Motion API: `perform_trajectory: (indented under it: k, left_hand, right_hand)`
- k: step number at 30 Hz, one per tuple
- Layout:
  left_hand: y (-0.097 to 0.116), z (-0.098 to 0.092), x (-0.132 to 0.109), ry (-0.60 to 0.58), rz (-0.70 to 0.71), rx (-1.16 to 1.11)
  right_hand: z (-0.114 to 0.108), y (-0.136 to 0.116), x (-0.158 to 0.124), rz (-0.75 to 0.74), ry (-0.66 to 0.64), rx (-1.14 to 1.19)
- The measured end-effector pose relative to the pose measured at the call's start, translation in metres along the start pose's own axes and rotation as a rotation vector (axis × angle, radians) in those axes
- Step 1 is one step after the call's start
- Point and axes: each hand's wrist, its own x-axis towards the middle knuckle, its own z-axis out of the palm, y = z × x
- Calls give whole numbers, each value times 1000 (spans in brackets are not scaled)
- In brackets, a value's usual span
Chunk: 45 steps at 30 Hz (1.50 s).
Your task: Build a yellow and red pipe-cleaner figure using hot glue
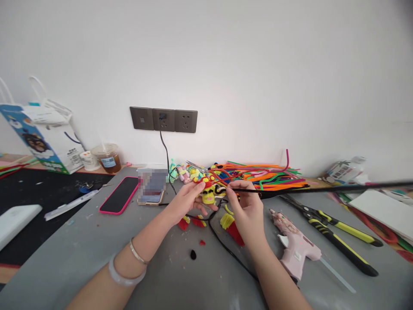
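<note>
My left hand (pixel 190 200) is closed around a small fuzzy yellow figure (pixel 209 197) with a red top and dark marks on its front. Beside the figure, my right hand (pixel 247 206) pinches a long black pipe cleaner (pixel 284 190), whose far part runs blurred to the right edge. A black curl shows between the figure and my right fingertips; whether it joins the pipe cleaner I cannot tell. Below my hands lie a red and yellow fuzzy piece (pixel 234 230), smaller red and yellow pieces (pixel 197 221) and a small black oval (pixel 193 254).
Coloured pipe cleaners (pixel 271 176) lie in a pile by the wall. On the right are a pink glue gun (pixel 298 249) and yellow-black cutters (pixel 335 228). Two phones, one in a pink case (pixel 120 194), lie left. A black cord (pixel 226 247) crosses the table. A drink cup (pixel 108 159) stands behind.
</note>
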Motion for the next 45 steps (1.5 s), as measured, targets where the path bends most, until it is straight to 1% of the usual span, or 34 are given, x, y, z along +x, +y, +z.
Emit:
perform_trajectory:
  k: [3,6,8,10,14,20,23,26,29,35,38,41,43,45]
  left_hand:
    - [-1,0,2,2,-12,-56]
    - [-3,-2,3,-23,-34,-67]
    - [-5,-2,3,-20,-41,-56]
    - [-6,-2,3,3,-50,-47]
    - [-8,1,1,32,-98,-39]
    - [-11,5,2,-18,-175,-58]
    - [-10,6,2,-65,-150,-75]
    - [-10,7,1,-103,-44,1]
    - [-12,7,1,-74,12,75]
    - [-15,7,4,8,-33,170]
    - [-16,6,5,82,-27,223]
    - [-14,2,3,166,15,269]
    - [-12,-1,1,167,52,371]
    - [-11,-5,-1,167,112,540]
  right_hand:
    - [-2,-2,2,68,21,45]
    - [-3,-3,2,82,-36,42]
    - [-2,-4,2,54,-90,29]
    - [-2,-4,1,22,-117,8]
    - [0,-3,0,-6,-81,-11]
    - [0,-1,-1,-75,-91,-73]
    - [-1,0,-1,-82,-74,-98]
    - [-1,0,0,-70,-47,-111]
    - [-1,-1,0,-74,-27,-119]
    - [0,3,-1,-37,-27,-80]
    - [0,6,0,-11,-28,-76]
    - [0,6,0,8,-14,-40]
    - [0,5,1,16,-3,6]
    - [0,3,1,29,-13,60]
